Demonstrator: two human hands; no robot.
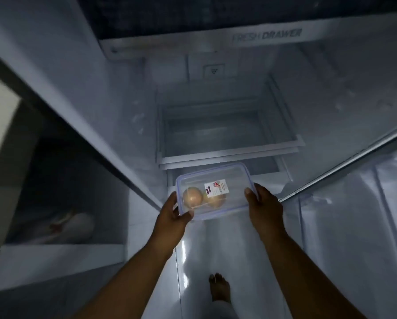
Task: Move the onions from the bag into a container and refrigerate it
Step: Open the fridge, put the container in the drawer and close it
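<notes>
Head view: left hand (170, 217) and right hand (263, 208) held clear container (229, 180) by its two short ends, fingers (250, 195) curled tight on rim. Lid on. Two onions (193, 197) inside, between hands. Fridge shelf (229, 148) just past fingers, bare. Bag part done. Left to do: put box on shelf, shut fridge door.

"FRESH DRAWER" runs across the fridge's drawer front (266, 35) (the first word fainter). The container lid's white sticker (216, 188) has print too small to read.
</notes>
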